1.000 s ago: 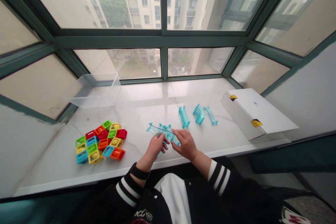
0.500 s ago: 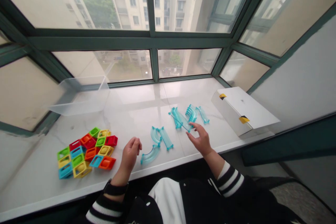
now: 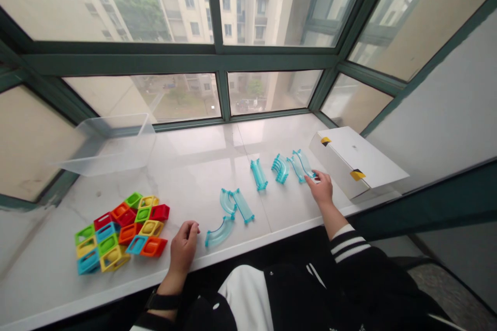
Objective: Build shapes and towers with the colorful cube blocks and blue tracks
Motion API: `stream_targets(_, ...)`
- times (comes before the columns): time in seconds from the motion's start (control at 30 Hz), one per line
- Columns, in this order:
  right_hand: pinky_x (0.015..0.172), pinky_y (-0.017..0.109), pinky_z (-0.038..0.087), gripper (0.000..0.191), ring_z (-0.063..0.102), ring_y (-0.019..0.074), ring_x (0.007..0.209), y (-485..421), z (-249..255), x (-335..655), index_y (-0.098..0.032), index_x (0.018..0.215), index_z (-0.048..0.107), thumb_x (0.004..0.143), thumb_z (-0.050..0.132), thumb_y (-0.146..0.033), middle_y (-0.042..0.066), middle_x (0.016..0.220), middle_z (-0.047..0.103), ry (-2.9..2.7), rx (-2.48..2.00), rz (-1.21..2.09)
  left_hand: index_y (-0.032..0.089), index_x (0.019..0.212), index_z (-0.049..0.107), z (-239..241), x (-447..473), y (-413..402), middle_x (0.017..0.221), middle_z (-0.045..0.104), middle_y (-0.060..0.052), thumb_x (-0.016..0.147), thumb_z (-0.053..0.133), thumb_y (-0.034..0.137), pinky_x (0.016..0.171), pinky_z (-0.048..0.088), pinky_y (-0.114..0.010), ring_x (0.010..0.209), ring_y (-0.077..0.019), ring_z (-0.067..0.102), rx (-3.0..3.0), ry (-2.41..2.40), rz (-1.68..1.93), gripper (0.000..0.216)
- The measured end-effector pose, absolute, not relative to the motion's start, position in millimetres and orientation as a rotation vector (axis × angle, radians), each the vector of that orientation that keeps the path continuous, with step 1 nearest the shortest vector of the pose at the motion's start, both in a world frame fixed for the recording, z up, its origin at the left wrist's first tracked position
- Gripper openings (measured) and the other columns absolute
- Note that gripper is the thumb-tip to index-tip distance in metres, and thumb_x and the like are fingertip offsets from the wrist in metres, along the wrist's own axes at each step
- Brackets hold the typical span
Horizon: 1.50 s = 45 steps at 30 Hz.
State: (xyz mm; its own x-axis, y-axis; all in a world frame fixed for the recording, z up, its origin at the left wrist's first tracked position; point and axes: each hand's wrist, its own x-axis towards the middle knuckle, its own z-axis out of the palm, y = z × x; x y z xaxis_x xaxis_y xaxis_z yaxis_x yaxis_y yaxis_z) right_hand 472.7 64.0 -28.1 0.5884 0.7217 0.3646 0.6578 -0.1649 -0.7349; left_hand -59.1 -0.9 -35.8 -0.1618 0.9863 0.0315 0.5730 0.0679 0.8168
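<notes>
My right hand pinches the near end of a translucent blue track piece, at the right end of the blue pieces. Close against its left side lies a similar blue piece. My left hand rests at the counter's front edge with fingers curled in and nothing seen in them. Just right of it lies a curved blue piece, touching another curved piece. A straight blue piece slants beside them. Farther back are a straight stack and a curved stack.
Colourful hollow blocks in red, yellow, green and blue cluster at the left of the white counter. A clear plastic bin stands behind them. At the right is a white box with yellow-black tabs. Windows border the back.
My right hand has carried the track piece right, from above the straight stack to beside the rightmost piece. My left hand stays curled and has shifted slightly left in the view.
</notes>
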Motion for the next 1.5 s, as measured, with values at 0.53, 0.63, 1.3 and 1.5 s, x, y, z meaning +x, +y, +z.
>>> stream_targets(0.53,0.098,0.044,0.052,0.056,0.062,0.0260,0.088,109,-69,478,-0.016,0.116,0.076,0.078,0.072,-0.057,0.015,0.112,0.064,-1.138,-2.046,0.164,0.026,0.089,0.067,-39,-59,1,0.076,0.071,0.002,0.095,0.051,0.053,0.070,0.050,-0.029,0.072,-0.0197,0.067,1.628,1.792,0.920,0.032)
stream_targets(0.63,0.100,0.045,0.051,0.056,0.062,0.0262,0.089,108,-72,479,-0.016,0.118,0.076,0.077,0.073,-0.054,0.014,0.112,0.063,-1.144,-2.050,0.170,0.026,0.089,0.067,-38,-59,1,0.076,0.071,0.002,0.095,0.051,0.053,0.070,0.050,-0.029,0.072,-0.0196,0.067,1.634,1.798,0.912,0.032)
stream_targets(1.3,0.080,0.040,0.058,0.053,0.064,0.0237,0.090,28,-83,420,-0.016,0.128,0.059,0.082,0.062,-0.041,0.015,0.119,0.061,-0.807,-1.767,0.163,0.027,0.089,0.065,-46,-60,3,0.077,0.072,0.002,0.097,0.050,0.053,0.070,0.050,-0.029,0.075,-0.0204,0.069,1.683,1.787,0.869,0.031)
stream_targets(1.5,0.081,0.039,0.058,0.024,0.067,0.0244,0.092,-2,-70,349,-0.020,0.110,0.069,0.093,0.059,-0.034,0.009,0.103,0.069,-1.265,-1.602,0.423,0.027,0.092,0.066,-47,-58,2,0.082,0.073,0.001,0.097,0.050,0.054,0.073,0.050,-0.031,0.079,-0.0211,0.069,1.732,1.795,0.817,0.032)
